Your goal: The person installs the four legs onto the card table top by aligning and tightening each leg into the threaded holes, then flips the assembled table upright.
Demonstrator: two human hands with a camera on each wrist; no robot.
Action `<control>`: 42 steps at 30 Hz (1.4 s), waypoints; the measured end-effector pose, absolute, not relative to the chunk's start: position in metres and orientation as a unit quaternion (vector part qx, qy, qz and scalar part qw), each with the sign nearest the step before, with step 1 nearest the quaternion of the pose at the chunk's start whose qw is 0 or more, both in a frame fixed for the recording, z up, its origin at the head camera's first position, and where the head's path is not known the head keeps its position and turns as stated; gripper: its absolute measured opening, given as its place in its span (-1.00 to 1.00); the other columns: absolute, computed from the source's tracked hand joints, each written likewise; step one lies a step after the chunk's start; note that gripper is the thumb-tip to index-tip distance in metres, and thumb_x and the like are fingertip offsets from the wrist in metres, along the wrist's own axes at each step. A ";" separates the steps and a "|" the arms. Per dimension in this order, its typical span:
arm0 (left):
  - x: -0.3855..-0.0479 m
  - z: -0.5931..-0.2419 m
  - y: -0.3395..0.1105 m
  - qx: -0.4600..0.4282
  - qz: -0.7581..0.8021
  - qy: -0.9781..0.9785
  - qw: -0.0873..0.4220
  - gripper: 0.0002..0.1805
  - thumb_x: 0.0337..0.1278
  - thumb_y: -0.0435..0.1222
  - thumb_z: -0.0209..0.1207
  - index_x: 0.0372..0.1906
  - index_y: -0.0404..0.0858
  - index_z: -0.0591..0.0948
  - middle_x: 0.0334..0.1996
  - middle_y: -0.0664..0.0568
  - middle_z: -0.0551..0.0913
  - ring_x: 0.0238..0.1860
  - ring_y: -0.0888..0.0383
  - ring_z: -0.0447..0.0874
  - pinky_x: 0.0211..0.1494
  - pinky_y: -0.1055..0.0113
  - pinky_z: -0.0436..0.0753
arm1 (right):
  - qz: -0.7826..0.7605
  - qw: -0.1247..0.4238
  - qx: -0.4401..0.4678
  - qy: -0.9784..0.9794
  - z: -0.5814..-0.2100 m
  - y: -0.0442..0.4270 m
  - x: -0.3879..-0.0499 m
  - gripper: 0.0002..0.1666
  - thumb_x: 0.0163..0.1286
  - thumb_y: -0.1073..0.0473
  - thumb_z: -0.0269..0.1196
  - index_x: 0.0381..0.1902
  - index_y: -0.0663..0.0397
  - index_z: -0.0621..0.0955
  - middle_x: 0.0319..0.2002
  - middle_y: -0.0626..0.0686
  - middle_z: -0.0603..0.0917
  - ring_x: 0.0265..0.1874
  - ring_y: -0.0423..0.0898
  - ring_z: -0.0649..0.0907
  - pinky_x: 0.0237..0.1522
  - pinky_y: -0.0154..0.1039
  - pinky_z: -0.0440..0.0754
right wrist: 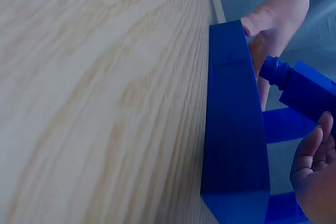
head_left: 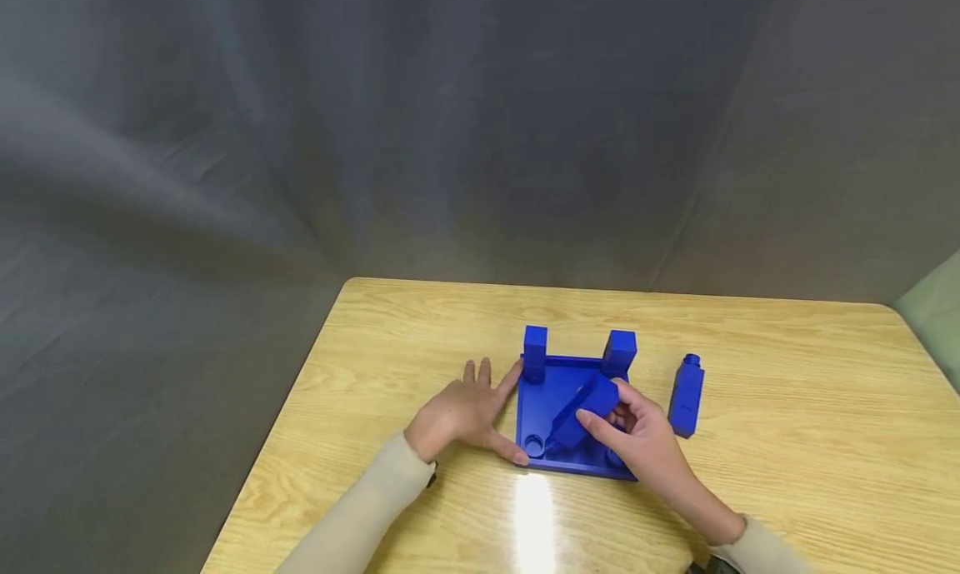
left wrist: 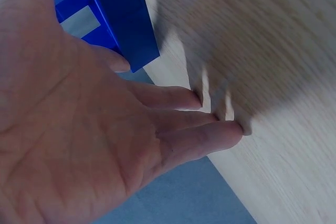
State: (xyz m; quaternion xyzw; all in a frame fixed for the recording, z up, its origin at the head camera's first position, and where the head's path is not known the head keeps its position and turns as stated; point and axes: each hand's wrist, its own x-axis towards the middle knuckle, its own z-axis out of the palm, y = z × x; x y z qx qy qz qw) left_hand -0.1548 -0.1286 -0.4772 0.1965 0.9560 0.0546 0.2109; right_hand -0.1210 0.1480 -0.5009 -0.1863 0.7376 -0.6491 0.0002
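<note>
My right hand (head_left: 645,436) pinches a blue square-sided bottle (head_left: 600,397) above a blue square tray (head_left: 550,392). The bottle is tilted, its threaded neck (right wrist: 274,70) pointing down and left, near a round socket (head_left: 534,446) in the tray's front left corner. Along the tray's left side lies my left hand (head_left: 465,411), fingers spread, with the thumb at the front corner and the index finger at the back one. Two blue bottles, left (head_left: 535,353) and right (head_left: 619,353), stand in the back corners, flat ends up. The right hand partly hides the front right corner.
Another blue bottle (head_left: 686,399) lies to the right of the tray, its neck pointing away from me. Everything is on a wood-grain table (head_left: 405,332), with a dark grey curtain (head_left: 487,141) behind it.
</note>
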 end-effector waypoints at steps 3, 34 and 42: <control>-0.156 -0.476 -0.127 0.196 0.057 0.956 0.210 0.60 -0.12 0.56 0.43 0.83 0.05 -0.24 0.68 -0.53 0.00 0.65 -0.50 0.03 0.43 -0.21 0.56 | -0.649 -0.006 -0.196 0.735 -0.502 0.142 -0.122 -0.79 0.49 0.43 0.42 -0.18 0.23 0.55 -0.49 -0.08 0.44 -0.54 -0.19 0.44 -0.56 -0.27 0.35; -0.158 -0.477 -0.125 0.197 0.054 0.957 0.207 0.59 -0.10 0.57 0.40 0.83 0.06 -0.28 0.69 -0.51 -0.03 0.65 -0.51 0.01 0.47 -0.21 0.51 | -0.571 -0.025 -0.286 0.770 -0.498 0.120 -0.130 -0.58 0.39 0.34 0.55 0.15 0.06 0.71 -0.28 -0.05 0.59 -0.33 -0.12 0.66 -0.25 -0.20 0.70; -0.158 -0.477 -0.126 0.196 0.059 0.957 0.207 0.59 -0.10 0.57 0.42 0.83 0.06 -0.28 0.69 -0.51 -0.04 0.65 -0.51 0.00 0.46 -0.22 0.52 | -0.572 -0.019 -0.296 0.765 -0.497 0.117 -0.129 -0.60 0.39 0.37 0.54 0.14 0.11 0.70 -0.22 -0.06 0.61 -0.28 -0.08 0.66 -0.16 -0.17 0.73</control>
